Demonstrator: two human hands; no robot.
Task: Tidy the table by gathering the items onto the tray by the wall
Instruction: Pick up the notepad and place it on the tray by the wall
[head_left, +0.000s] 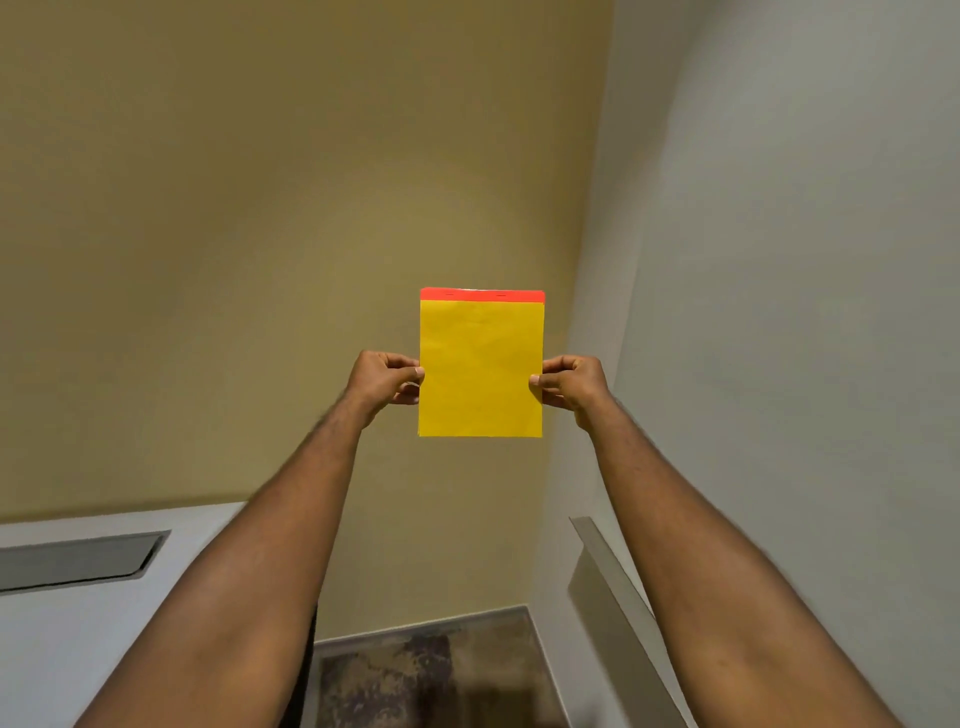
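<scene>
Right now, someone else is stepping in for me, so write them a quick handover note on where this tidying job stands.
Left hand: pinches the left edge of the yellow paper pad with the red top strip.
Right hand: pinches the pad's right edge.
The pad is held upright in the air, in front of the beige wall.
No tray or table is in view, so what is already gathered cannot be judged.
Left: take the pad to the tray by the wall.
</scene>
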